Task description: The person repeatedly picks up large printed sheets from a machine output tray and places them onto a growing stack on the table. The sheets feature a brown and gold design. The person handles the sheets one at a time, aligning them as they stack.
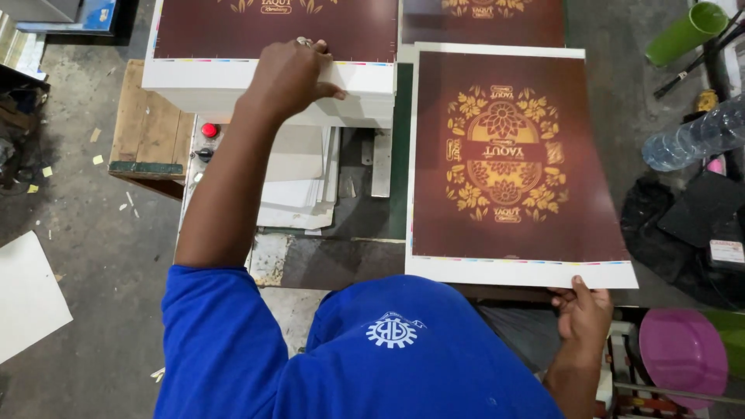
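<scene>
The left hand (291, 77) rests at about 11 o'clock in the view, fingers curled down over the near top edge of a thick stack of printed sheets (272, 70). The fingers are bent and close together, with the thumb pointing toward 3 o'clock along the stack's white side. The fingertips press on the top sheet near its colour-bar margin. The grip looks like a steadying or squaring hold on the pile, not a pinch on a single sheet, though whether one sheet is lifted under the fingers cannot be told. A ring shows on one finger.

The right hand (582, 314) sits at about 5 o'clock, gripping the near right corner of a single printed sheet (504, 163). The thumb lies on top of the white margin, and the other fingers are tucked beneath, so it is a narrow pinch on the paper's edge. The sheet lies flat on the dark work surface (349, 225), maroon with a gold floral emblem, held by its blank margin probably to keep fingers off the print.

Outward from the hands, a loose pile of white paper (299, 182) lies between the stack and the person's blue shirt (349, 357). A red button (209, 129) sits at 9 o'clock from that pile. At 2 o'clock are a green cup (687, 31) and a clear plastic bottle (691, 136). A pink bowl (683, 349) sits at 4 o'clock.
</scene>
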